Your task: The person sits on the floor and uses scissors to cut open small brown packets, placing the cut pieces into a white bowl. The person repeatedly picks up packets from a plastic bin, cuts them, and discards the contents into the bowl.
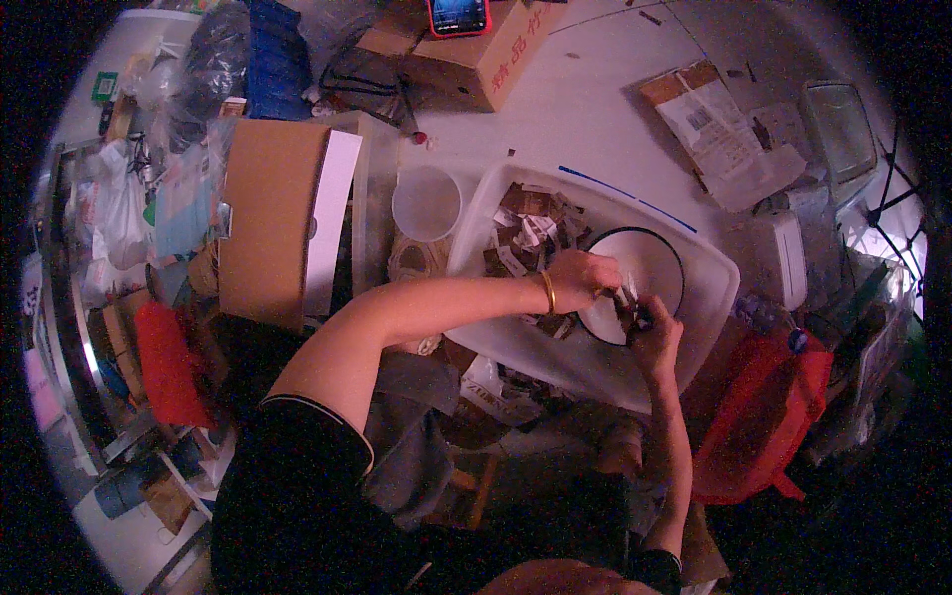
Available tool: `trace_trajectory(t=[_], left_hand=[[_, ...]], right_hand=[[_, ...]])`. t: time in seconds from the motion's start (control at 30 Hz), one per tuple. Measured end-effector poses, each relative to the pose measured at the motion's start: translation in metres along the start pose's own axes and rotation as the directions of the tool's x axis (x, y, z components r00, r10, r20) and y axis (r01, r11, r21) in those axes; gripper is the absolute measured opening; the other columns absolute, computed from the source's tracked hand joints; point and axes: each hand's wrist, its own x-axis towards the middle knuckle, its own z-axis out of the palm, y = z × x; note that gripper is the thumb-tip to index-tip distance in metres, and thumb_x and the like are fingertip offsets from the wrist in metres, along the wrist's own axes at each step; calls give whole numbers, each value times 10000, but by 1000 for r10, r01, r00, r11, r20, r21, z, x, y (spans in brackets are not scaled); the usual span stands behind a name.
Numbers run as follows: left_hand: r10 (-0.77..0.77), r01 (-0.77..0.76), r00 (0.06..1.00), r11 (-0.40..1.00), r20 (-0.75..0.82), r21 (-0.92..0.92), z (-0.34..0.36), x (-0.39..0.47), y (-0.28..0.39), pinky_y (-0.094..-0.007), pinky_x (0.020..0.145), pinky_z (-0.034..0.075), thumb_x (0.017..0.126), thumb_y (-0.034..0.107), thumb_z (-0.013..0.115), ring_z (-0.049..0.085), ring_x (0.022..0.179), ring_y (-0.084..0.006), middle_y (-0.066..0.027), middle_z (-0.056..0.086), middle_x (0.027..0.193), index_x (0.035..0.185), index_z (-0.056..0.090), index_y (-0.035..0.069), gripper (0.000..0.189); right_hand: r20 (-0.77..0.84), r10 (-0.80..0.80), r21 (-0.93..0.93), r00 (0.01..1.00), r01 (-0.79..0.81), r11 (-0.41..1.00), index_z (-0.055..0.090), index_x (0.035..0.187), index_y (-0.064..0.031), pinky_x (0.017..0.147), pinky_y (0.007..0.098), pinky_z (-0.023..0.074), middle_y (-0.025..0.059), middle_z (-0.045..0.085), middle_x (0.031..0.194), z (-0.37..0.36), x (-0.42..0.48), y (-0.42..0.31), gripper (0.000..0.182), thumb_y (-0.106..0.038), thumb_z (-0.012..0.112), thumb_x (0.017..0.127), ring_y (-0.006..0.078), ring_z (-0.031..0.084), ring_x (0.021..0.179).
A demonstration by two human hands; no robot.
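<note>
My left hand point(584, 281), with a gold bangle at the wrist, reaches over a white plastic tub point(725, 286). Its fingers are curled tight on a small item, too blurred to name. Facing it, my right hand point(656, 336) grips a small dark object point(641, 318), also unclear. Both hands meet above a round white dish point(658, 256) with a dark rim, which sits in the right part of the tub. Beside the dish, loose small brown and white packets point(532, 227) fill the tub's left part.
Left of the tub stand a clear plastic cup point(426, 202) and a large cardboard box point(271, 223). A phone point(460, 15) rests by another carton point(483, 63) at the top. Red bags point(766, 424) lie at the right. A wrapped parcel point(699, 123) is on the floor.
</note>
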Motion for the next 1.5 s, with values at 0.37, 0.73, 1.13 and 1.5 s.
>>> trace_trajectory(t=[0.37, 0.73, 1.13, 1.5], left_hand=[[2, -2, 1000, 1000, 13, -6, 10, -7, 6, -409, 635, 477, 694, 64, 544, 601, 777, -299, -75, 584, 814, 787, 587, 74, 103], [-154, 154, 987, 988, 46, 10, -1, 2, 2, -398, 697, 480, 745, 94, 594, 595, 848, -292, -82, 587, 891, 892, 624, 120, 152], [-351, 359, 933, 886, 81, -293, 9, -5, 0, -342, 587, 488, 736, 120, 639, 625, 667, -208, -110, 629, 748, 843, 672, 95, 114], [-747, 114, 481, -465, 458, -878, -32, -68, -43, -233, 475, 387, 845, 296, 627, 534, 709, -118, -51, 616, 917, 891, 572, 110, 200]], right_hand=[[-71, 56, 59, 996, -52, 997, 587, 881, -70, 621, 324, 499, 127, 647, 739, -9, 7, -7, 170, -54, 677, 738, 221, 650, 676], [-12, 41, -20, 999, -41, 999, 581, 905, -82, 602, 302, 481, 105, 635, 727, -9, 10, -27, 215, -16, 645, 711, 196, 625, 648], [-41, -15, -109, 999, 10, 994, 587, 937, -90, 622, 348, 501, 129, 654, 781, -15, 11, -39, 229, -97, 683, 729, 260, 651, 710], [10, 242, 264, 970, -236, 935, 563, 970, -37, 548, 228, 447, 46, 655, 809, -11, 15, -42, 248, -20, 681, 753, 89, 582, 677]])
